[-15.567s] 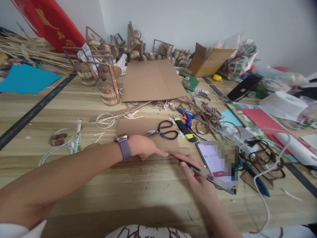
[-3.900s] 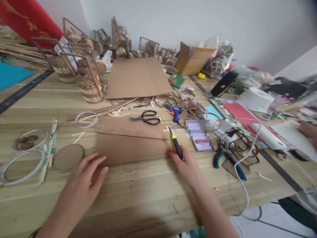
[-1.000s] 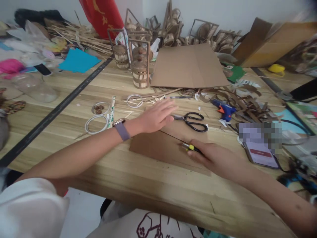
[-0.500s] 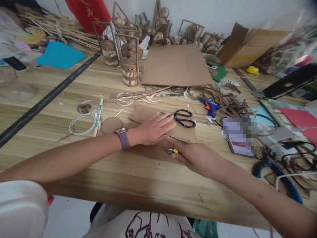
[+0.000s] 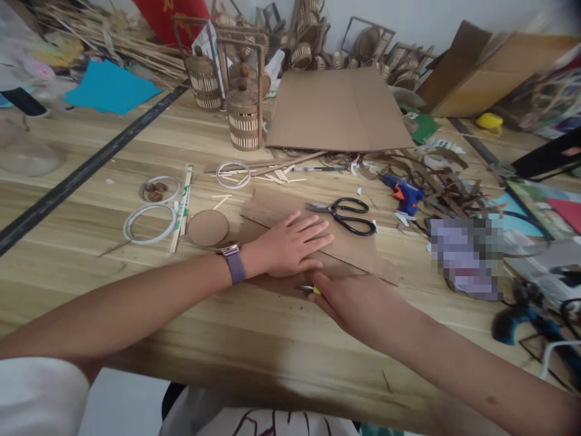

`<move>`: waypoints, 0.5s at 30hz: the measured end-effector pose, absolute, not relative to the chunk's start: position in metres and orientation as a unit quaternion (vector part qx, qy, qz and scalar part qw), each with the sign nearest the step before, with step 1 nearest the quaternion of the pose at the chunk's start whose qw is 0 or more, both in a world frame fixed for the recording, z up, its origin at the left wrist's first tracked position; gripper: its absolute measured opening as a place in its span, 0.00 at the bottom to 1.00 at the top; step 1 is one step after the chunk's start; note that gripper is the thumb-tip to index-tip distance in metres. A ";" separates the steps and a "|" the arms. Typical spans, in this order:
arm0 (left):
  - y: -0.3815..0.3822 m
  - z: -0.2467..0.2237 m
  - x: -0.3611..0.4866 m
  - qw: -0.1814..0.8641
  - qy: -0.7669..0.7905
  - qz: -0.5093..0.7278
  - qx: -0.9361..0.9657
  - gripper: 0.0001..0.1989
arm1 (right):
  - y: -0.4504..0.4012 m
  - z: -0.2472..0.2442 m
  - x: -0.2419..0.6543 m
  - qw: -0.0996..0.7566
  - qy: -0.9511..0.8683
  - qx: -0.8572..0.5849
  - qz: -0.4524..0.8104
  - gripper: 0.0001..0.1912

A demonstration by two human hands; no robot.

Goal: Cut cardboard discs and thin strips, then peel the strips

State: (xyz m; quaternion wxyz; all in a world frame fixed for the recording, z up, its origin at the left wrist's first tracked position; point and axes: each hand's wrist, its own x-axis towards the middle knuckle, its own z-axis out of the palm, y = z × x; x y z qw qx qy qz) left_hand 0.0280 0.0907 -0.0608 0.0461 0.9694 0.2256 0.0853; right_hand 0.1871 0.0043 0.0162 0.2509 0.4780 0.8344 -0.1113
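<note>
My left hand (image 5: 290, 245) lies flat with fingers spread on a piece of brown cardboard (image 5: 267, 204). My right hand (image 5: 358, 303) is closed around a utility knife (image 5: 316, 290); its yellow part and short blade show, while most of the handle is hidden in my palm. The blade is low over the cardboard's near part, just below my left thumb; whether it touches is hard to tell. Black-handled scissors (image 5: 349, 219) rest on the cardboard beyond my left fingertips. Left of that hand lies a round cardboard disc (image 5: 207, 228).
White rings (image 5: 149, 223), wooden sticks (image 5: 182, 209) and brown balls (image 5: 155, 194) lie to the left. Lidded slatted baskets (image 5: 245, 124) and a large cardboard sheet (image 5: 338, 112) stand behind. On the right are a blue glue gun (image 5: 406, 195), brown strips, a blurred phone (image 5: 467, 260) and blue-handled pliers (image 5: 512, 324).
The camera view has shifted slightly. My left hand has slid a little nearer to me, uncovering the scissor blades. The knife in my right hand has moved somewhat leftward along the cardboard.
</note>
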 end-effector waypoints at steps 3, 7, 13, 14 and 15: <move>0.091 -0.062 0.029 0.051 0.227 0.088 0.969 0.30 | 0.006 0.014 0.185 0.257 0.836 0.475 -0.097 0.12; 0.091 -0.061 0.029 0.052 0.230 0.079 0.969 0.30 | 0.006 0.012 0.185 0.267 0.834 0.474 -0.094 0.12; 0.090 -0.058 0.030 0.050 0.236 0.073 0.968 0.30 | 0.005 0.011 0.185 0.263 0.833 0.477 -0.099 0.13; 0.089 -0.058 0.030 0.050 0.238 0.071 0.968 0.29 | 0.005 0.011 0.185 0.266 0.831 0.478 -0.100 0.13; 0.089 -0.057 0.030 0.049 0.239 0.068 0.967 0.29 | 0.005 0.011 0.185 0.270 0.829 0.478 -0.102 0.14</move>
